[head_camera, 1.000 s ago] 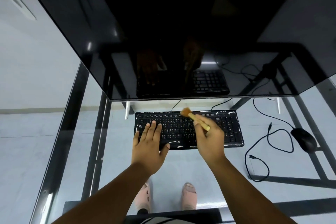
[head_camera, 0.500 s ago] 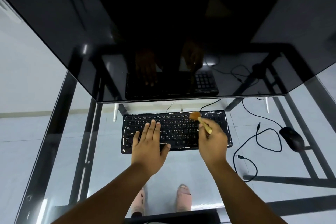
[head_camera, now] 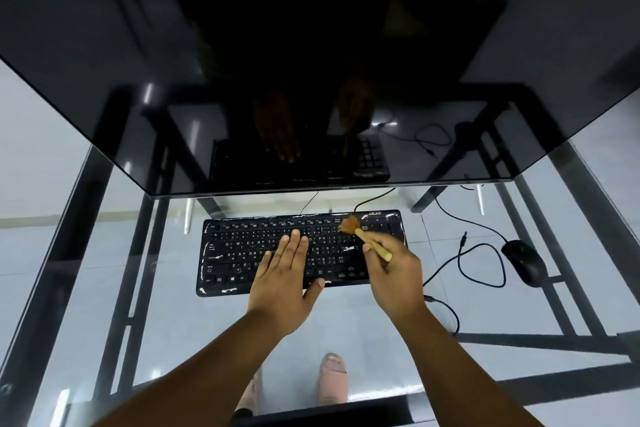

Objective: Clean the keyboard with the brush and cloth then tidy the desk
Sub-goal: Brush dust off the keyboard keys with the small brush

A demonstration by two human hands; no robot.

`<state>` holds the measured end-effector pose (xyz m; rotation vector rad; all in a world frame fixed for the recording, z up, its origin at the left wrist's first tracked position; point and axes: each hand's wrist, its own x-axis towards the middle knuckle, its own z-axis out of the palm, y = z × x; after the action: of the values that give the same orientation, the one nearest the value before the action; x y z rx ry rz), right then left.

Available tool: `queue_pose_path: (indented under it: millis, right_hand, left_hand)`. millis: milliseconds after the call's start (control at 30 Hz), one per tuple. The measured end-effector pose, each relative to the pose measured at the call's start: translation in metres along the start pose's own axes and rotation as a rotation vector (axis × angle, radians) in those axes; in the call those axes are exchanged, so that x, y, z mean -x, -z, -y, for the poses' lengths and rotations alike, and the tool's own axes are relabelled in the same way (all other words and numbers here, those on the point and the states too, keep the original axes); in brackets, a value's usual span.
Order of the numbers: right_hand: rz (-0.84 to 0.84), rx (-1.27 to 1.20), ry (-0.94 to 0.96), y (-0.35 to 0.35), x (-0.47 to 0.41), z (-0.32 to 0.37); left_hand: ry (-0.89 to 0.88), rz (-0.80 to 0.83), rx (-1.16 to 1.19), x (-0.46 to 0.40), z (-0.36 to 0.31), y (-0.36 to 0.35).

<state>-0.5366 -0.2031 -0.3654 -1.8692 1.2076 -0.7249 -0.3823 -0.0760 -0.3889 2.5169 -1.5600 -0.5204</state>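
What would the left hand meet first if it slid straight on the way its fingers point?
Probably only more keyboard keys, then its far edge; beyond that the monitor, though depth is unclear.

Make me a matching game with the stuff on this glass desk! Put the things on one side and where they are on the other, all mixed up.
Things:
1. brush
2. left hand
3. mouse
4. monitor

Places:
A. lying flat on the keyboard's keys
B. on the desk, right of the keyboard
C. held in the right hand, bristles on the top key rows
D. behind the keyboard, screen dark

Pairs: 1-C, 2-A, 3-B, 4-D
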Motion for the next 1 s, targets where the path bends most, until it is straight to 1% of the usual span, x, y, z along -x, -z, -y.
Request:
queue_pose_path:
  millis: [100, 133, 200, 267, 367, 433, 500, 567, 633, 667, 767, 800, 900, 933, 1000]
  right_hand:
    - [-0.12, 0.009, -0.061, 0.007, 0.0, -0.008]
    - [-0.135, -0.013, -0.063, 0.008, 0.001, -0.009]
    - [-0.084, -0.039, -0.037, 0.013, 0.001, -0.008]
    - [-0.059, 0.022, -0.027, 0.015, 0.001, -0.012]
    - [-0.162, 0.05, -0.096, 0.023, -0.005, -0.018]
    - [-0.12, -0.009, -0.067, 0.027, -0.009, -0.018]
    - [-0.043, 0.013, -0.023, 0.028, -0.008, -0.018]
    - [-0.106, 0.085, -0.048, 0.029, -0.007, -0.024]
    - [-0.182, 0.084, -0.105, 0.032, -0.007, -0.026]
    - [-0.175, 0.049, -0.107, 0.033, -0.006, -0.026]
    - [-0.04, 0.01, -0.046, 0.03, 0.0, -0.022]
    - [-0.038, 0.035, -0.054, 0.03, 0.001, -0.024]
    - [-0.153, 0.093, -0.104, 0.035, 0.0, -0.032]
    - [-0.161, 0.076, -0.096, 0.036, 0.0, -0.033]
    - [-0.086, 0.013, -0.066, 0.038, -0.001, -0.031]
  left_hand:
    - [0.0, 0.003, 0.007, -0.004, -0.007, -0.002]
    - [-0.001, 0.001, 0.016, -0.005, -0.009, -0.003]
    - [-0.003, -0.003, 0.024, -0.007, -0.014, -0.004]
    - [0.001, 0.002, 0.005, -0.01, -0.016, -0.005]
    - [0.016, 0.01, 0.002, -0.013, -0.02, -0.005]
    - [0.023, 0.017, 0.001, -0.014, -0.022, -0.007]
    - [0.03, 0.017, -0.013, -0.015, -0.023, -0.009]
    - [0.039, 0.017, -0.025, -0.015, -0.024, -0.01]
    - [0.048, 0.012, -0.028, -0.016, -0.025, -0.011]
    - [0.047, 0.012, -0.03, -0.016, -0.026, -0.012]
    - [0.06, 0.001, -0.02, -0.016, -0.026, -0.012]
    - [0.064, -0.001, -0.019, -0.016, -0.027, -0.013]
    - [0.077, -0.016, 0.001, -0.015, -0.029, -0.015]
    - [0.081, -0.02, 0.006, -0.015, -0.03, -0.015]
    - [0.087, -0.02, 0.005, -0.015, -0.031, -0.015]
